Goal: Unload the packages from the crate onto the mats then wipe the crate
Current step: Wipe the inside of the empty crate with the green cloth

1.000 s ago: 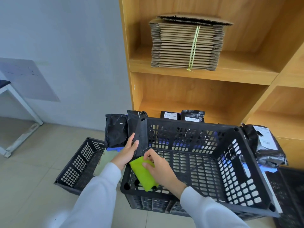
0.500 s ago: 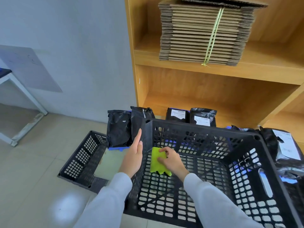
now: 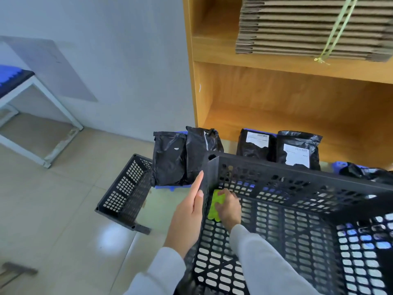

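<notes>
A black perforated crate (image 3: pixel 297 179) fills the lower right, with no packages visible inside it. My left hand (image 3: pixel 188 213) lies flat against the outside of its left wall, fingers straight. My right hand (image 3: pixel 228 207) is inside the crate, pressing a green cloth (image 3: pixel 215 206) into the far left corner of the floor. Black packages stand upright behind the crate: two (image 3: pixel 182 156) on a blue mat (image 3: pixel 170 187) at the left, two more with white labels (image 3: pixel 295 150) by the shelf. Another package (image 3: pixel 365 172) lies at the far right.
A second, smaller black crate (image 3: pixel 125 192) sits on the tiled floor to the left. A wooden shelf unit (image 3: pixel 276 99) stands behind, holding a tied stack of flat cardboard (image 3: pixel 308 26). A white-framed table (image 3: pixel 32 107) is at the far left.
My right hand has carried the green cloth from the crate's near left rim down and forward into the far left corner. The view has moved closer and lower.
</notes>
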Tool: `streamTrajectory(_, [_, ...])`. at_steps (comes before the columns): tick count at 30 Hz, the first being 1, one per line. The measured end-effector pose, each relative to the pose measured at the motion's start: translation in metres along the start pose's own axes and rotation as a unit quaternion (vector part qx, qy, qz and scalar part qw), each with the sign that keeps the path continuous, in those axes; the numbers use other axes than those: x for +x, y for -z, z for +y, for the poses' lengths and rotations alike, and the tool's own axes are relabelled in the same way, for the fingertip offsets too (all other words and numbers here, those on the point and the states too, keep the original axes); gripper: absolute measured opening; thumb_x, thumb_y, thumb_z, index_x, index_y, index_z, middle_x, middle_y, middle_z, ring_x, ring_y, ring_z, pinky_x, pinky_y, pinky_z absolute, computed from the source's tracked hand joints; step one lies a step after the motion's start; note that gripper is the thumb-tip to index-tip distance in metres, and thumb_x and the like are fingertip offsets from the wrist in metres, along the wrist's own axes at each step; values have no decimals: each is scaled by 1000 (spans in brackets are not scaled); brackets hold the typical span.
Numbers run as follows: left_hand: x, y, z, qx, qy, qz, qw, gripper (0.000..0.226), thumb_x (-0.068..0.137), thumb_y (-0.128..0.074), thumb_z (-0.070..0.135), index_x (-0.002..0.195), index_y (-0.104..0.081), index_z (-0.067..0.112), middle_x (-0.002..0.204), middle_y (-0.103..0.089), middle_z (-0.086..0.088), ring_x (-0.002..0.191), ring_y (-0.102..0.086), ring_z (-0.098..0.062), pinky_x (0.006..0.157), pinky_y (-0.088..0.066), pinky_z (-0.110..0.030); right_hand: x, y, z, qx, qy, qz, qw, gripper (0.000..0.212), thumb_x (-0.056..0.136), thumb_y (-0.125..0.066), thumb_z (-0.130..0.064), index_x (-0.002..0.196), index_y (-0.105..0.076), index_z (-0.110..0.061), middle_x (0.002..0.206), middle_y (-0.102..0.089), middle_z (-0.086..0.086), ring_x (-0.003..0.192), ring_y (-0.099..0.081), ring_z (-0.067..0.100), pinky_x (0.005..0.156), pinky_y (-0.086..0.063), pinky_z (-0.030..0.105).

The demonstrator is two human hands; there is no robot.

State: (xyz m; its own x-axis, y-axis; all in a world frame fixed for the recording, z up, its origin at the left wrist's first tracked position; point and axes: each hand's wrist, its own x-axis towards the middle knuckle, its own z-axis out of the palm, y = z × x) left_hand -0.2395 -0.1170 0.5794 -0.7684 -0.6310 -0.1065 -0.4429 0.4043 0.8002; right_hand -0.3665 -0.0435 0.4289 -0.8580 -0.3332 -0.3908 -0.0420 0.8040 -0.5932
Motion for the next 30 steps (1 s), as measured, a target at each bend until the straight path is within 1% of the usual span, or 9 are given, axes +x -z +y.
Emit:
streamTrajectory(4, [1,-1,-1,-2,-5,2,1000,49,110,-28,38,144,-21,73,49,-24,7,46,-27,-8,48,-26,-23,0,-17,-6,66,-12,-10,998,33,90,-66,-13,117,-54,-26,97,-65,1,79,-61,19,67,-48,29])
streamTrajectory(8, [-1,1,1,-7,-10,1,1000,50,111,-29,37,143,-21,75,49,-29,7,46,-28,-9,48,-28,-23,0,-23,-5,248,-141,3,958,40,85,-79,-10,116,-53,-16,89,-64,-3,73,-61,9,57,-45,8])
streamTrajectory(10, [-1,2,2,-17,-10,-1,1000,49,111,-28,38,142,-21,75,49,-30,8,46,-29,-8,48,-28,-23,1,-27,-5,300,-180,7,937,41,80,-85,-14,115,-65,-8,94,-70,3,82,-68,19,75,-56,24])
streamTrajectory(15, [-3,3,4,-21,-2,-6,1000,48,111,-27,39,143,-22,74,51,-30,7,46,-31,-8,49,-30,-23,-5,-27,-9,385,-189,-15,903,35,80,-84,-11,112,-71,-6,95,-75,9,86,-73,28,88,-60,44])
streamTrajectory(23, [-8,7,11,-27,8,-39,999,48,112,-26,35,151,-24,62,50,-39,11,43,-38,-5,50,-30,-25,-38,27,-47,437,-131,-1,890,27,80,-84,-17,105,-74,-12,90,-77,7,85,-75,26,86,-61,43])
streamTrajectory(25, [-10,9,17,-39,0,-46,998,49,112,-26,32,153,-23,58,67,-54,7,53,-51,-2,55,-37,-27,-46,40,-57,439,-115,5,891,26,80,-84,-18,104,-76,-12,90,-78,6,85,-75,25,86,-61,42])
streamTrajectory(27, [-12,10,21,-62,7,-53,997,48,112,-24,32,154,-23,56,114,-64,-19,97,-67,-12,81,-49,-35,-55,52,-67,434,-98,19,895,27,78,-85,-20,103,-77,-14,90,-78,3,86,-74,22,85,-61,41])
streamTrajectory(28, [-13,11,22,-74,14,-56,996,48,112,-24,33,155,-23,55,137,-59,-16,119,-62,-21,93,-48,-35,-59,56,-71,434,-91,26,896,28,77,-85,-22,103,-78,-15,90,-78,2,86,-74,21,84,-61,40])
streamTrajectory(30, [-15,12,22,-85,22,-59,994,47,112,-24,35,154,-24,57,153,-51,3,128,-56,-17,94,-44,-25,-67,65,-79,439,-81,30,894,27,76,-85,-24,102,-78,-17,91,-77,0,86,-74,19,84,-61,39])
